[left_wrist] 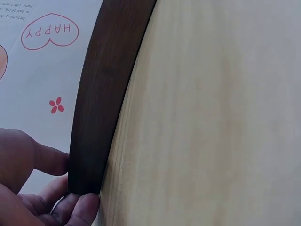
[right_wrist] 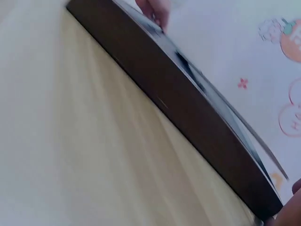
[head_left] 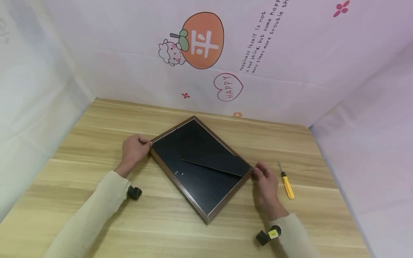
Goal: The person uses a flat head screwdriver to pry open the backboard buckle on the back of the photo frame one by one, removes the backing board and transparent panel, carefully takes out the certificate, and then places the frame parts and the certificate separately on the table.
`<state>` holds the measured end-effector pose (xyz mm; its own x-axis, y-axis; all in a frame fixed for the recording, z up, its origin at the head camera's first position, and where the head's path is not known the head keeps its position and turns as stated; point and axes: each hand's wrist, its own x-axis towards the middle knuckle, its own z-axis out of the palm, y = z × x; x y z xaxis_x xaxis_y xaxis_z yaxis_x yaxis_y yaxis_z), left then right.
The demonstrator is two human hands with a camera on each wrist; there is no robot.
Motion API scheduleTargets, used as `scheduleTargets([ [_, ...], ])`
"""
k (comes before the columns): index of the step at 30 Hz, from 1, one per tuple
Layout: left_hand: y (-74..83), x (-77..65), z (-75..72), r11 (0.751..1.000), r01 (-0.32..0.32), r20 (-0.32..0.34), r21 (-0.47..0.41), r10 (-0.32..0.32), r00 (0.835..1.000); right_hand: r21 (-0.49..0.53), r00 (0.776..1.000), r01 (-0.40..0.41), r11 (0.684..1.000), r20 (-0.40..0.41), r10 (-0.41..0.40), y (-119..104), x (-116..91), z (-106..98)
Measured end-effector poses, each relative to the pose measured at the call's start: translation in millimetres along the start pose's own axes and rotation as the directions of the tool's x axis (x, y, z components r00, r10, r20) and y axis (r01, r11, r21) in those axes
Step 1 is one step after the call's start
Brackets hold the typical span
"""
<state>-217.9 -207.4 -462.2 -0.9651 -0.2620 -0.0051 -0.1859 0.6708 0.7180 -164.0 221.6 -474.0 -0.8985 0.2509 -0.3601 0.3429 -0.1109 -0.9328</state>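
In the head view, your left hand [head_left: 135,147] pinched the left corner of the brown picture frame [head_left: 201,186], thumb against fingers, while your right hand [head_left: 266,182] appeared to pinch the opposite corner. The frame lay on the wooden tabletop [head_left: 145,222] between your hands, back side up, with the black easel leg [head_left: 219,157] on top. A yellow-handled screwdriver [head_left: 288,187] lay beside your right hand. The step seemed to be steadying or positioning the frame; the next move probably called for an even hold at both corners.

In the left wrist view, your thumb touched one face of the corner and your fingertips curled at its end.

In the right wrist view, the leg stood slightly off the back — your right hand was mostly cut off, so you couldn't tell its grip there.
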Motion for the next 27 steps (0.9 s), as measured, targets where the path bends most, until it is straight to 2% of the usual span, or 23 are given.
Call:
scheduleTargets([
  [8, 0.0, -4.6, 2.0, 0.999, 0.035, -0.047, -0.002, -0.035, 0.998, 0.179, 0.997, 0.066, 0.982, 0.016, -0.07, 12, -26, 27],
  [13, 1.5, -8.0, 0.8, 0.999, 0.044, -0.037, -0.007, -0.044, 0.998, 0.183, 0.991, 0.108, 0.977, 0.054, -0.12, 18, -38, 41],
  [19, -0.4, -13.5, -3.0, 0.999, 0.047, -0.012, 0.005, -0.047, 0.999, 0.169, 0.986, 0.137, 0.976, 0.072, -0.151, 20, -38, 46],
  [23, -4.2, -16.0, -7.0, 0.999, 0.013, 0.032, 0.045, -0.014, 0.999, 0.158, 0.987, 0.127, 0.979, 0.076, -0.14, 17, -32, 47],
  [25, -6.7, -17.2, -10.4, 0.998, -0.025, 0.089, 0.058, 0.02, 0.996, 0.134, 0.99, 0.113, 0.985, 0.068, -0.123, 14, -27, 47],
  [27, -8.7, -17.8, -15.2, 0.997, -0.052, 0.177, 0.053, 0.042, 0.983, 0.109, 0.992, 0.11, 0.988, 0.052, -0.116, 11, -22, 47],
])
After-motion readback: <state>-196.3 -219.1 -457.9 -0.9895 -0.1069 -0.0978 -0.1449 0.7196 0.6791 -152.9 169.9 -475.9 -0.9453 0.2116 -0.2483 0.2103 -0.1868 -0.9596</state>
